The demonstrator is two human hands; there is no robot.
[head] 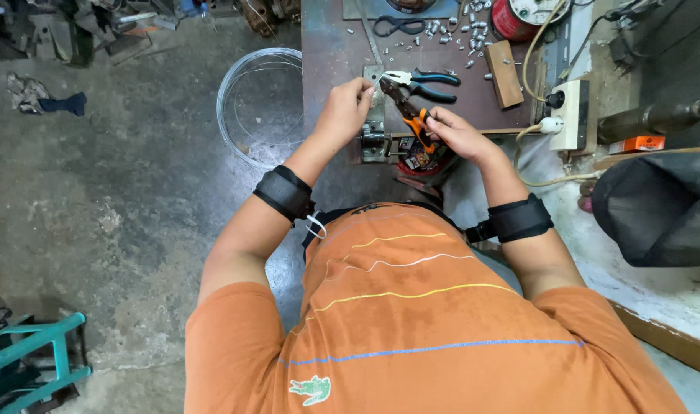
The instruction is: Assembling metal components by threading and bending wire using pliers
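The person leans over the brown metal workbench, both hands raised above its near edge. The right hand is closed around the orange-handled pliers, whose dark nose points up and left toward the other hand. The left hand has its fingertips pinched together on a thin, pale piece of wire, holding it just at the pliers' tip. Whether the pliers' nose is shut on the wire I cannot tell from here; the two meet or nearly meet.

To do this bit well, I would judge the wire wants holding taut and steady, close to the nose, with the left fingertips kept clear of the bite, and a square, firm squeeze from the right.

Just beyond the hands lie blue-handled pliers and a small grey vice at the near edge. Small silver fittings scatter toward the far edge, beside a wooden block. A coil of wire rests on the floor at the left edge.
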